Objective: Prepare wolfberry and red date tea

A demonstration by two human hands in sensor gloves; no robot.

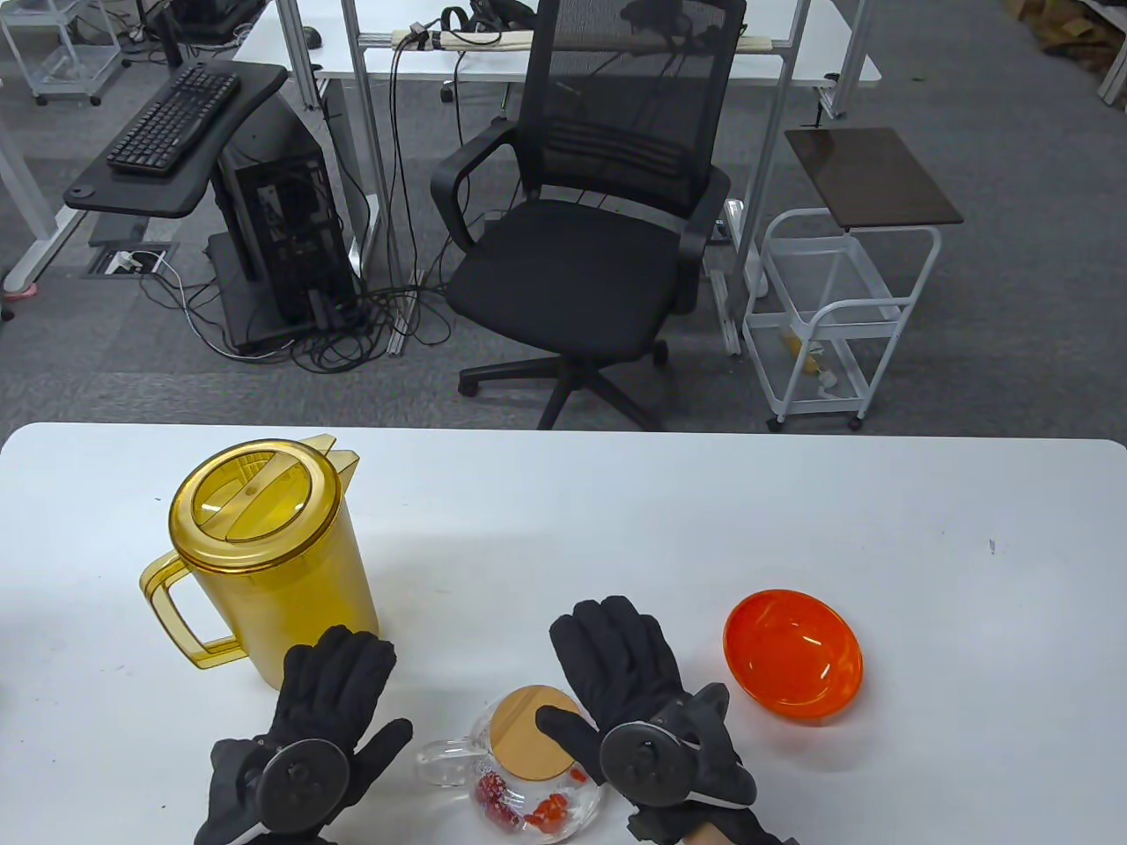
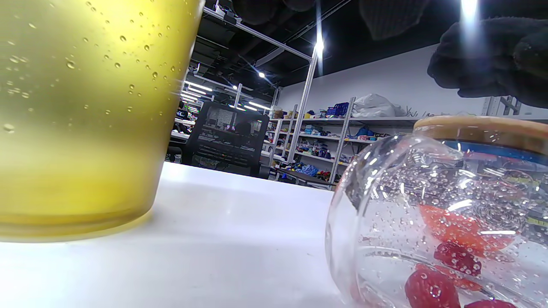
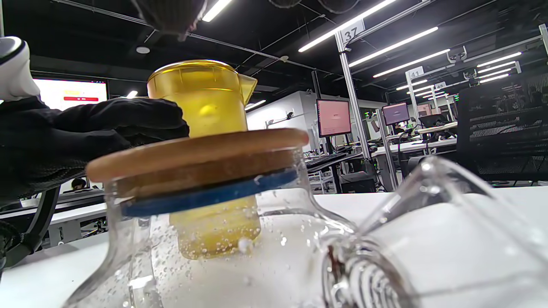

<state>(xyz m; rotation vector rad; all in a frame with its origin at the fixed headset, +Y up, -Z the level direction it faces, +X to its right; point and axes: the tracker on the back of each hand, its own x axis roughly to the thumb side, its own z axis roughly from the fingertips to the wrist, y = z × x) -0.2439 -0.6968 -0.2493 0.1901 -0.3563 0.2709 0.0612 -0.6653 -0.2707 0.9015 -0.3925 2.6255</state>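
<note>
I see a round clear glass teapot (image 1: 528,783) at the near edge of the white table (image 1: 704,528), closed with a flat wooden lid (image 1: 531,732) that has a blue seal ring under it. Through the glass there are red dates (image 2: 432,288) and small orange-red wolfberries (image 1: 553,805) lying in bubbly water at the bottom. The left wrist view shows bubbles clinging all over the inside wall.

My right hand (image 1: 647,704) lies flat with the fingers stretched forward, holding nothing. The teapot is just to its left and partly under it; the thumb (image 1: 568,732) reaches over the lid's right edge, though I cannot tell whether it presses on the wood or only hangs above it. The teapot's glass handle (image 1: 445,761) points away from this hand, toward my left one.

My left hand (image 1: 317,739) is also spread open and gripping nothing, palm down near the table. The teapot sits just to its right, its handle close to that thumb without touching. Ahead of the left fingers, just beyond their tips, stands a lidded, translucent yellow pitcher (image 1: 264,554). An orange bowl (image 1: 792,656) lies to the right of my right hand, apart from it.
</note>
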